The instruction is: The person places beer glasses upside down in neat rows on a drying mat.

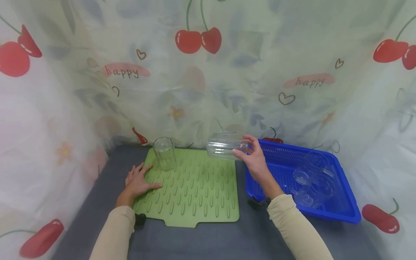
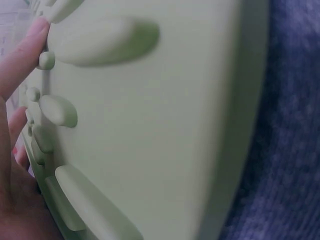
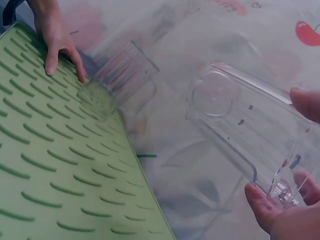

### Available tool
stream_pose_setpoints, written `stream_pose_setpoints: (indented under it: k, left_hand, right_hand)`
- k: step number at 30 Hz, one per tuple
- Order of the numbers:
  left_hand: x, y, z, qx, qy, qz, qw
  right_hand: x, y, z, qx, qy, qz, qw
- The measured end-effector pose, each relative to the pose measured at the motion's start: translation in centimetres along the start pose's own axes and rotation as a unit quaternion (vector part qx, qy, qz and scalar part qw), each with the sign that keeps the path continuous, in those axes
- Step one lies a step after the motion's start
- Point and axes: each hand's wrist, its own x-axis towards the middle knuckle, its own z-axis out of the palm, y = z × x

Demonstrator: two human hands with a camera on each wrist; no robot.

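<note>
My right hand (image 1: 258,164) holds a clear mug (image 1: 224,146) sideways above the back right of a green ridged drying mat (image 1: 195,191). Its thumb and fingers grip the right end, and the closed base (image 3: 212,92) points away from the hand in the right wrist view. A second clear mug (image 1: 165,155) stands on the mat's back left, its handle (image 3: 145,102) visible in the right wrist view. Beside that mug, my left hand (image 1: 138,182) rests on the mat's left edge with fingers spread, holding nothing.
To the right, a blue plastic basket (image 1: 346,195) holds several clear glass or plastic vessels (image 1: 313,180). A dark grey cloth (image 1: 208,242) covers the table. Behind and at both sides hangs a cherry-printed curtain (image 1: 208,97).
</note>
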Motion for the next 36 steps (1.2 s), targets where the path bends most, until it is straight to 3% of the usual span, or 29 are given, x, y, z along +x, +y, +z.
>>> stream_pose_setpoints:
  k: [19,26,36]
  left_hand:
    - [-0.2,0.2,0.1,-0.007,0.013,0.001,0.9999]
    - [-0.1,0.2,0.1,0.011,-0.012,0.013,0.9998]
    - [-0.4,1.7,-1.0,0.028,-0.041,-0.025,0.9984]
  right_hand:
    - [1.3,1.1,3.3,0.052,-0.017,0.013,0.998]
    - [1.2,1.3,3.9,0.031,-0.009,0.027,0.999]
    - [1.7,1.5,4.9,0.023,-0.007,0.02,1.0]
